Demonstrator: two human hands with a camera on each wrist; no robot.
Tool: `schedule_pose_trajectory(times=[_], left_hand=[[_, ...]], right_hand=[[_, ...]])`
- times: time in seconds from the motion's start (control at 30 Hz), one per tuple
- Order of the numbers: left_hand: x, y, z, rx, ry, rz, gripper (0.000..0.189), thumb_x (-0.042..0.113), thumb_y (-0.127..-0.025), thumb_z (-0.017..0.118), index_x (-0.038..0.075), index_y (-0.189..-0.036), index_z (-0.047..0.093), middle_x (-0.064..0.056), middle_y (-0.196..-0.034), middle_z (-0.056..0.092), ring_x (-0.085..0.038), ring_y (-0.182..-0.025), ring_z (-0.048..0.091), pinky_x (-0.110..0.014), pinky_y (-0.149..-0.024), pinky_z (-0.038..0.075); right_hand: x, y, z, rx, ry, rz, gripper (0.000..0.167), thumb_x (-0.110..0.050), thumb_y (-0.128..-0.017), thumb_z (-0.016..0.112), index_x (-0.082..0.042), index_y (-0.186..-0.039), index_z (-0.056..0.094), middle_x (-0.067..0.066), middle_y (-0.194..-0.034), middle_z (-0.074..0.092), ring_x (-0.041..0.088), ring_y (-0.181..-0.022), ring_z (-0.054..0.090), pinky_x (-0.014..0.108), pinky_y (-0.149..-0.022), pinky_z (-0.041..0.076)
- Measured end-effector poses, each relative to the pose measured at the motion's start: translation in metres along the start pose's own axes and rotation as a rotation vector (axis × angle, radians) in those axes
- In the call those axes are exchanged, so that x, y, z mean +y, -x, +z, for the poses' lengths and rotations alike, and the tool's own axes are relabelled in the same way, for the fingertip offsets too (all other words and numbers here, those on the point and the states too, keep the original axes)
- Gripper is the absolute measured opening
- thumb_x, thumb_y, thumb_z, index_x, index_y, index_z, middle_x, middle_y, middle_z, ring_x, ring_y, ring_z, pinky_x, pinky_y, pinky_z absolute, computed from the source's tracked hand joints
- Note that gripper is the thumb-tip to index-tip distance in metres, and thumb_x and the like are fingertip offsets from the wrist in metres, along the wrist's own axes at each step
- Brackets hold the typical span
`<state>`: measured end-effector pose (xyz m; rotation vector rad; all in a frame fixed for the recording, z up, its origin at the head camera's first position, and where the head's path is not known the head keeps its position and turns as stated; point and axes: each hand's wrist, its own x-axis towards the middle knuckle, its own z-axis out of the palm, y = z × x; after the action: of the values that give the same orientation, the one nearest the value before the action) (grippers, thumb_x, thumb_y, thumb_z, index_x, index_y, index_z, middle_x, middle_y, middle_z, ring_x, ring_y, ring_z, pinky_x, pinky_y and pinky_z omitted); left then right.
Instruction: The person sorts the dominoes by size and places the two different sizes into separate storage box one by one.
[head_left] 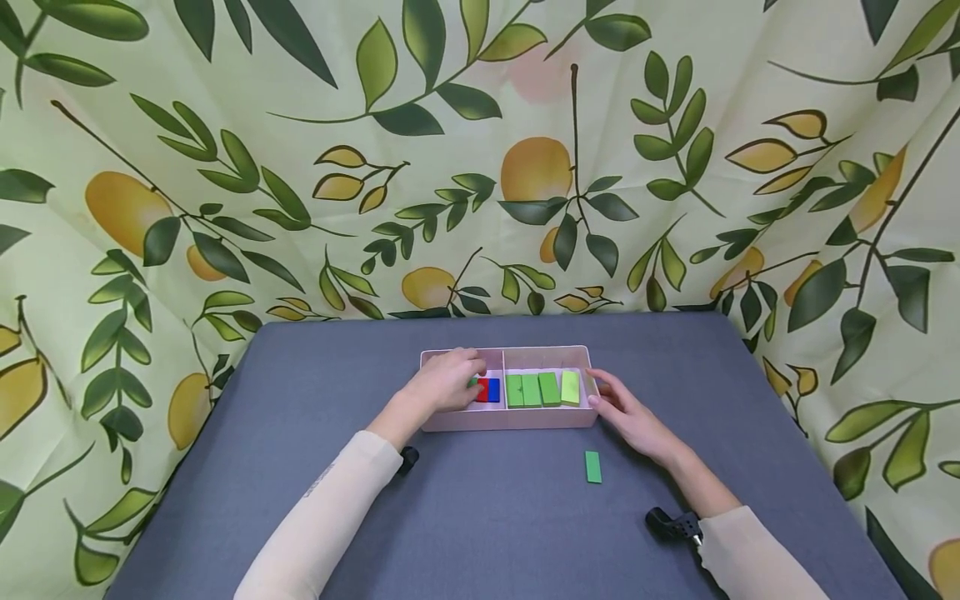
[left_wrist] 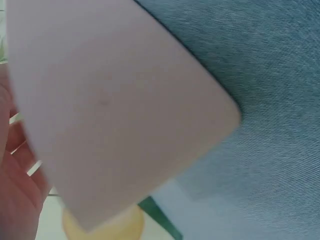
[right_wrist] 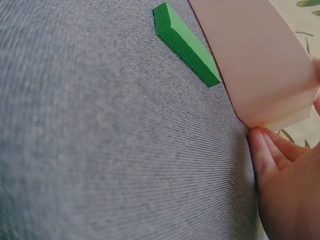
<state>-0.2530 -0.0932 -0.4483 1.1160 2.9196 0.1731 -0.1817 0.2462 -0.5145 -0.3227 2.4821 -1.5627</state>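
Observation:
A pale pink box [head_left: 510, 422] with a divider stands on the table. My left hand [head_left: 447, 380] reaches into its left compartment, fingers bent down at a small green block [head_left: 472, 382]; I cannot tell whether they pinch it. Beside those fingers lie a red block [head_left: 483, 390] and a blue block [head_left: 494, 390]. Several green blocks [head_left: 531, 390] fill part of the right compartment, the rightmost one lighter. My right hand [head_left: 630, 419] holds the box's right end, fingers at the rim and thumb at the front corner. In the left wrist view the box wall [left_wrist: 115, 110] hides most of the left hand.
One green block [head_left: 593, 467] lies on the grey cloth-covered table [head_left: 495, 517], in front of the box's right end and near the right forearm. Behind the table hangs a leaf-patterned curtain [head_left: 465, 225]. A black wrist device [head_left: 672, 525] sits at the right sleeve.

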Motion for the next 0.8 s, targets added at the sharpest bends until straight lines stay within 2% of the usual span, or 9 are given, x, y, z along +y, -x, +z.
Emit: schedule_pose_trajectory(times=[0.2, 0.43, 0.63, 0.8], left_hand=[[0.011, 0.005, -0.014, 0.088, -0.039, 0.080, 0.018, 0.018, -0.091, 0.073, 0.008, -0.105, 0.074, -0.004, -0.102, 0.066, -0.021, -0.095, 0.060, -0.034, -0.083, 0.054], [0.027, 0.010, -0.025, 0.210, -0.083, 0.186, 0.010, 0.016, -0.090, 0.071, 0.008, -0.096, 0.073, -0.001, -0.095, 0.064, -0.021, -0.089, 0.060, -0.033, -0.077, 0.053], [0.045, 0.012, -0.026, 0.337, -0.079, 0.275, 0.005, 0.016, -0.090, 0.070, 0.012, -0.087, 0.071, 0.002, -0.085, 0.058, -0.018, -0.080, 0.056, -0.031, -0.072, 0.050], [0.063, 0.013, -0.021, 0.369, -0.074, 0.329, 0.005, 0.018, -0.090, 0.071, 0.014, -0.090, 0.073, 0.003, -0.090, 0.063, -0.016, -0.082, 0.058, -0.029, -0.073, 0.051]], right_hand=[[0.002, 0.000, 0.000, 0.000, 0.006, 0.007, 0.057, -0.036, -0.109, 0.049, -0.020, -0.159, 0.027, 0.028, -0.147, 0.043, 0.042, -0.132, 0.046, 0.059, -0.108, 0.037], [0.003, -0.001, 0.000, -0.002, 0.018, 0.000, 0.058, -0.036, -0.109, 0.048, -0.019, -0.159, 0.026, 0.028, -0.148, 0.043, 0.041, -0.133, 0.046, 0.056, -0.108, 0.038], [0.000, 0.000, 0.000, -0.008, 0.010, 0.018, 0.058, -0.039, -0.108, 0.049, -0.020, -0.159, 0.026, 0.028, -0.150, 0.041, 0.043, -0.135, 0.043, 0.059, -0.109, 0.037], [-0.002, -0.001, 0.000, -0.016, 0.006, 0.023, 0.059, -0.037, -0.108, 0.049, -0.017, -0.159, 0.026, 0.029, -0.150, 0.040, 0.043, -0.136, 0.043, 0.057, -0.109, 0.037]])
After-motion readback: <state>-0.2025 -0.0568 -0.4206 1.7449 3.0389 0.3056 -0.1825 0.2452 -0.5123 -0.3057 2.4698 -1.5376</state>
